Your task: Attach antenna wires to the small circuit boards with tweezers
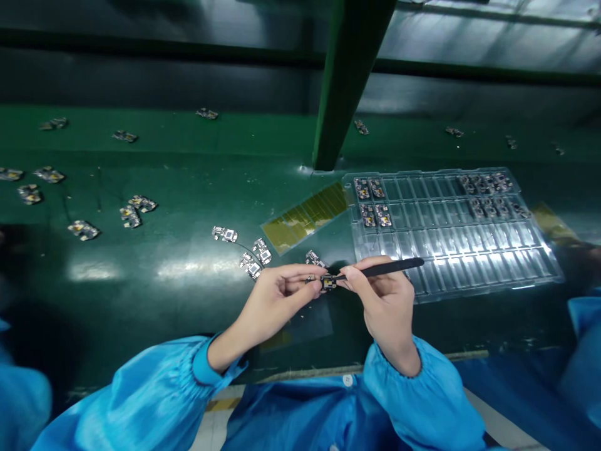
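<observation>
A small circuit board point(328, 283) with a yellow patch is pinched between the thumb and fingers of my left hand point(282, 297). My right hand point(387, 300) grips black tweezers point(392, 268), whose tip points left and meets the board's right side. Whether the tip holds anything is too small to see. Just beyond my fingers lies another circuit board point(314, 258), partly hidden. To the left of my left hand are several loose boards point(252, 265), some with thin black wires.
A clear plastic tray point(422, 241) with rows of slots stands at the right, several boards in its far corners. Beside it lies a sheet of amber tape strips point(307, 216). A green post point(350, 88) rises behind. More boards point(84, 230) are scattered left. Blue sleeves of other people show at both sides.
</observation>
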The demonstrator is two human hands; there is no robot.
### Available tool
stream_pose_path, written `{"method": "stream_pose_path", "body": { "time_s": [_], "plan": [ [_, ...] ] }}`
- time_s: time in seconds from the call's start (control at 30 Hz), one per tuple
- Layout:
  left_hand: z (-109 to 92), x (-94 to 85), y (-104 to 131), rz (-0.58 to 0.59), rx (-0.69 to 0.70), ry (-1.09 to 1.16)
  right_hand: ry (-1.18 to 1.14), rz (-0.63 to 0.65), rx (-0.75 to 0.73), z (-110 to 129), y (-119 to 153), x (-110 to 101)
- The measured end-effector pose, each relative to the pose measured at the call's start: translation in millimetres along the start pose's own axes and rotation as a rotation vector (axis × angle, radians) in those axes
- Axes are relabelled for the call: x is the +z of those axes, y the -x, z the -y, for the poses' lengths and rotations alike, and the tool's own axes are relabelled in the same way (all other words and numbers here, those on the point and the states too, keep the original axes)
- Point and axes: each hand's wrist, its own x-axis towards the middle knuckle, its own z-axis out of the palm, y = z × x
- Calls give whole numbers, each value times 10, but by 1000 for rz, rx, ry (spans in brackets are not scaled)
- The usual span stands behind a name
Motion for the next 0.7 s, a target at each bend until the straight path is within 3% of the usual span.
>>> {"method": "stream_pose_path", "body": {
  "time_s": [0.7],
  "plan": [
    [14,-13,11,0,12,40,65,33,-50,25,7,2]
  ]
}}
